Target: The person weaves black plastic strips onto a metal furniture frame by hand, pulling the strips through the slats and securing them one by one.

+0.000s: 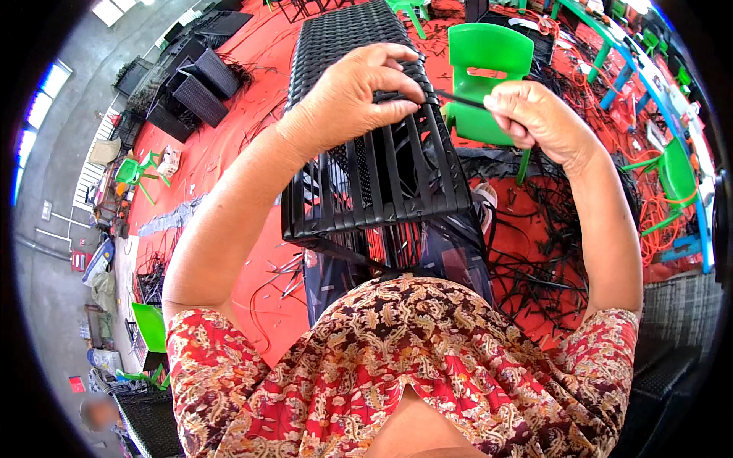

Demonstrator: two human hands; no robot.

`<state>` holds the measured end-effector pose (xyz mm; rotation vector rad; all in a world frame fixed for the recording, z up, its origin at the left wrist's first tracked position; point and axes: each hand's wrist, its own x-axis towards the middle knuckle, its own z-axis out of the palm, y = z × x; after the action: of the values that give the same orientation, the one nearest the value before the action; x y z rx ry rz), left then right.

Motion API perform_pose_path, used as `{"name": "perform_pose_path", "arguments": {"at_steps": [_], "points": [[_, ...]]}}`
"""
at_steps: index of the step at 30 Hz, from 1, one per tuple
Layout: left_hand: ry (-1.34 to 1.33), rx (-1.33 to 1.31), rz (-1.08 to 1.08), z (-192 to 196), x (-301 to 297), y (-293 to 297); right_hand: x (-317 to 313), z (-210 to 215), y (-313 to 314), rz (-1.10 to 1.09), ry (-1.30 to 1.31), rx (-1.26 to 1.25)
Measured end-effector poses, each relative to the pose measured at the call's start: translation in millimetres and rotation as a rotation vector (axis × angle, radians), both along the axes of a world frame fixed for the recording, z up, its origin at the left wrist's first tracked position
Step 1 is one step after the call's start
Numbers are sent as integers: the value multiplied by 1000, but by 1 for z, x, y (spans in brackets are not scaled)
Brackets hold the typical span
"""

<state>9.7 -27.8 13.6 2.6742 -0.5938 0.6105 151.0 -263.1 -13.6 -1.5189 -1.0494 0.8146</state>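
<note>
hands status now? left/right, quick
Left hand: closed, fingers gripping the top edge of the black woven rattan panel.
Right hand: closed, pinching a thin black plastic weaving strip pulled taut from the panel.

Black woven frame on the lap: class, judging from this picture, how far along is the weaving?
Done: the far part of the black woven frame looks closely woven. In hand: the left hand presses on the frame while the right hand pulls a black strip taut. Left: the near section shows open gaps between its bars.
</note>
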Motion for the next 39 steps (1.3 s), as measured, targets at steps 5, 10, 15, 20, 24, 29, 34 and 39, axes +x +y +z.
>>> {"name": "perform_pose_path", "arguments": {"at_steps": [5,10,15,20,24,29,34,39], "points": [[-22,202,-132,-1,21,-2,4,-5,-7,-44,104,-27],[-130,438,-280,6,30,1,9,-15,-8,-44,178,-4],[-118,438,-305,9,33,-2,3,-17,-4,-84,189,-13],[64,462,-294,21,36,-1,3,-13,7,-21,203,-61],[131,520,-321,28,40,-2,3,-13,20,0,159,-82],[204,356,-264,26,39,-1,4,-22,25,33,175,-65],[203,237,-108,21,23,-4,6,-37,19,65,277,-51],[395,117,85,20,15,-14,3,-46,24,4,250,-28]]}}
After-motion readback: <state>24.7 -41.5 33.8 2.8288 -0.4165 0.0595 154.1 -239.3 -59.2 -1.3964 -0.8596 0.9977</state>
